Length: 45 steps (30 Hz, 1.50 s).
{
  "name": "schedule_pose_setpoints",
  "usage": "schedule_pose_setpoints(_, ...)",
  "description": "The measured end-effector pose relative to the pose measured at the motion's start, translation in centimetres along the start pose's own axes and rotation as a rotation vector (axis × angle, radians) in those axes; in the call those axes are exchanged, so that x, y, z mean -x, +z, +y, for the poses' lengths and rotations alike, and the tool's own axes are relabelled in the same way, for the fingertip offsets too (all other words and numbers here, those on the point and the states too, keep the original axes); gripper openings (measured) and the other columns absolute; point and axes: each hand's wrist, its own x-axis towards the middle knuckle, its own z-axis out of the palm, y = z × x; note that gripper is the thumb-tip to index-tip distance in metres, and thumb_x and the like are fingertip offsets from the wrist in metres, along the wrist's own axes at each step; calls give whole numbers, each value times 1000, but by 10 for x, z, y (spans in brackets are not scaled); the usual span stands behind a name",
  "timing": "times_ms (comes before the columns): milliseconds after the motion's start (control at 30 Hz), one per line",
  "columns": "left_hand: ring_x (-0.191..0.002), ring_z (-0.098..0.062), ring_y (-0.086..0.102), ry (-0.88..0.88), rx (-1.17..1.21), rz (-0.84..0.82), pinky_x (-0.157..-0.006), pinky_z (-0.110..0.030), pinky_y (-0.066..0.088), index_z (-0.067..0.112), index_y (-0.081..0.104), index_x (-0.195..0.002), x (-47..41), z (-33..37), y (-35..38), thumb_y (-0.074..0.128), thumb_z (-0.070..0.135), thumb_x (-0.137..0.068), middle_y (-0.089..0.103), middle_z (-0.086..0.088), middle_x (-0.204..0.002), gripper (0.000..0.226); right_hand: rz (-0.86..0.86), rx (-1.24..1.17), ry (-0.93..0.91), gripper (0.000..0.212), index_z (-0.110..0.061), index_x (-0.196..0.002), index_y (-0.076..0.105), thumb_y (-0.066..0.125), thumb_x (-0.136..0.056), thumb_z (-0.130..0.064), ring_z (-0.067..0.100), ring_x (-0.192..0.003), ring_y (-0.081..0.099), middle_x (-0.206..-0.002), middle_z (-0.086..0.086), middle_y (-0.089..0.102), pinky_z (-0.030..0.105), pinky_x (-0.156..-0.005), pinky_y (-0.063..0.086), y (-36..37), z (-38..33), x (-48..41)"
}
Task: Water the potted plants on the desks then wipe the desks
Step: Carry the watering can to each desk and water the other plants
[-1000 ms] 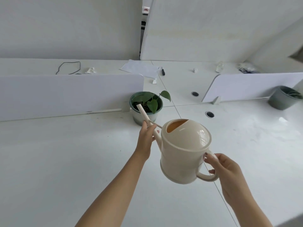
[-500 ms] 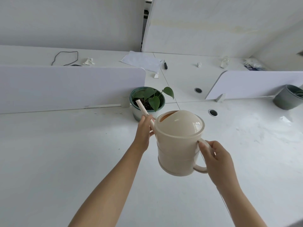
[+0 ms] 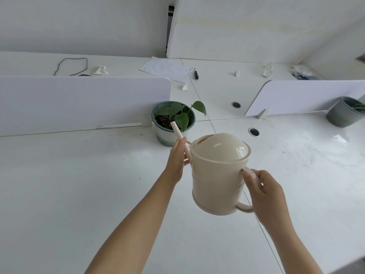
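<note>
With my right hand (image 3: 264, 191) curled round the handle (image 3: 245, 208) of the watering can (image 3: 217, 175), held above the desk (image 3: 79, 184), and my left hand (image 3: 177, 160) pinching its spout (image 3: 176, 129) over the potted plant (image 3: 173, 120) at the desk's far edge, I judge 1 steep tilt could flood soil over the pot's rim.

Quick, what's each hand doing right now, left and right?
Left hand: holds the spout of the watering can.
Right hand: grips the watering can's handle.
</note>
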Motion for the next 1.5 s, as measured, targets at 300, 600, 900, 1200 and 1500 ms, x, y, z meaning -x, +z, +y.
schedule_pose_setpoints(300, -65, -10, 46, 10, 40, -75, -63, -26, 39, 19, 36, -68, -11, 5, 27, 35, 30, -95, 50, 13, -55, 29, 63, 78, -18, 14, -26, -77, 50, 50, -89, -33, 25, -89, 50, -93, -2, 60, 49, -79, 51, -6, -6, -10)
schedule_pose_setpoints(600, -66, -11, 44, -5, 43, -113, -66, -26, 38, 21, 37, -66, -25, 13, 45, 33, 33, -96, 47, 10, -58, 33, 111, 119, -59, 18, -20, -85, 50, 51, -90, -37, 30, -99, 51, -89, -6, 54, 46, -82, 47, -11, -17, -20)
schedule_pose_setpoints(900, -51, -6, 43, -33, 17, -123, -55, -22, 36, 23, 34, -61, -26, 12, 38, 32, 31, -95, 46, 16, -43, 35, 101, 122, -72, 19, -35, -73, 46, 49, -78, -53, 28, -95, 51, -84, -24, 47, 54, -79, 50, -9, -21, -17)
schedule_pose_setpoints(1200, -38, 0, 43, 16, 50, -24, -41, -12, 37, 25, 33, -61, -20, 12, 0, 32, 19, -95, 44, 14, -46, 35, 5, 68, -122, 17, -35, -71, 48, 54, -86, -37, 27, -97, 52, -89, -22, 51, 55, -77, 51, 13, -22, -13)
schedule_pose_setpoints(1500, -56, -11, 40, 31, 73, 13, -55, -25, 37, 24, 39, -62, -21, 23, -25, 38, 29, -91, 45, 12, -49, 29, -48, 132, -195, 15, -18, -81, 53, 52, -88, -31, 23, -94, 48, -86, -13, 49, 30, -76, 33, 28, -29, -10)
